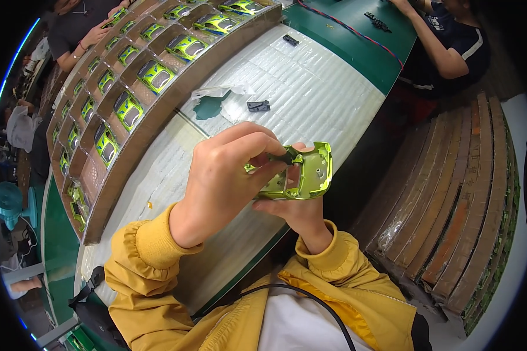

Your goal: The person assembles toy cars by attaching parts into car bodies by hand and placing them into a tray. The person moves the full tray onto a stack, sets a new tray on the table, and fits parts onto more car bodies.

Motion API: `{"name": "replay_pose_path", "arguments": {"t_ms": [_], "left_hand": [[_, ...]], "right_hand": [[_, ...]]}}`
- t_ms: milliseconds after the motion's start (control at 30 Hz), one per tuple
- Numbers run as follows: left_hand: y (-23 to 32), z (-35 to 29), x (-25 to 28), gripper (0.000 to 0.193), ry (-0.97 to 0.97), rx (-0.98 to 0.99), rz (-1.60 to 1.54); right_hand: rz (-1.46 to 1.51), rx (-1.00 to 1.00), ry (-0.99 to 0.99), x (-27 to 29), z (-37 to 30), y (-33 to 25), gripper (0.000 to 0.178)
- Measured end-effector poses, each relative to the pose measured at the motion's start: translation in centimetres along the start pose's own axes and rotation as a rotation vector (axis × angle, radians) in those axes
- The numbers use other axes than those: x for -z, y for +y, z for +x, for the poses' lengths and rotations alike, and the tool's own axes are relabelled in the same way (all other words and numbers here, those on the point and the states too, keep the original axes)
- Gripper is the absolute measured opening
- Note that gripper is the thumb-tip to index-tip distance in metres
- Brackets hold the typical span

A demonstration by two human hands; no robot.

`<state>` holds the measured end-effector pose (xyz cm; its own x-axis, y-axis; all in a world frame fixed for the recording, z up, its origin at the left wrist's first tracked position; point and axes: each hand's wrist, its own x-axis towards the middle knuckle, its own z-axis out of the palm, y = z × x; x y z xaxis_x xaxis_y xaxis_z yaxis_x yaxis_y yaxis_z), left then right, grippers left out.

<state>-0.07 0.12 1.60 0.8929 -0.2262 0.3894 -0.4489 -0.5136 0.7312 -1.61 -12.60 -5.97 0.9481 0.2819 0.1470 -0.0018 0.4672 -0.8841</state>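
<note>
My right hand holds a lime-green toy car body shell from below and behind, with its hollow underside turned toward me. Over the shell's left part reaches my left hand, its thumb and fingers pinched on a small black part at the inside of the shell. The fingers hide much of that part and the shell's left end. Further off on the padded table lie two loose black pieces, a nearer block and a farther one.
A divided cardboard box of green toy car bodies stands along the left. Torn white sheeting lies beside it. Cardboard trays are stacked at the right. Two people sit across the table; a red-and-blue cable crosses the green far end.
</note>
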Motion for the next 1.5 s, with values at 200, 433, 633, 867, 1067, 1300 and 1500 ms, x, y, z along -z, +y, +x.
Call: {"name": "replay_pose_path", "arguments": {"t_ms": [200, 433, 633, 867, 1067, 1300, 1500], "left_hand": [[0.0, 0.1, 0.3, 0.018, -0.013, -0.062, 0.107], [-0.2, 0.7, 0.5, 0.023, -0.075, -0.025, 0.116], [-0.9, 0.4, 0.1, 0.02, -0.228, -0.121, 0.105], [-1.6, 0.3, 0.1, 0.027, -0.238, -0.166, 0.135], [-0.3, 0.9, 0.8, 0.033, -0.139, -0.265, 0.093], [0.0, 0.5, 2.1, 0.038, -0.065, -0.277, 0.119], [-1.1, -0.5, 1.7, 0.03, 0.101, -0.32, 0.042]], "right_hand": [[-0.038, 0.026, -0.011, -0.1, 0.0, -0.2, 0.073], [0.046, 0.0, 0.0, -0.1, -0.2, -0.5, 0.075], [-0.033, 0.023, 0.046, 0.1, -0.6, -0.5, 0.075], [-0.166, 0.114, 0.068, 0.0, -0.7, 0.0, 0.072], [-0.468, 0.402, 0.057, -0.6, 0.2, -2.6, 0.067], [-0.79, 0.589, 0.068, -1.8, 0.4, -4.2, 0.068], [-0.906, 0.524, 0.075, -4.5, -0.7, -5.9, 0.072]]}}
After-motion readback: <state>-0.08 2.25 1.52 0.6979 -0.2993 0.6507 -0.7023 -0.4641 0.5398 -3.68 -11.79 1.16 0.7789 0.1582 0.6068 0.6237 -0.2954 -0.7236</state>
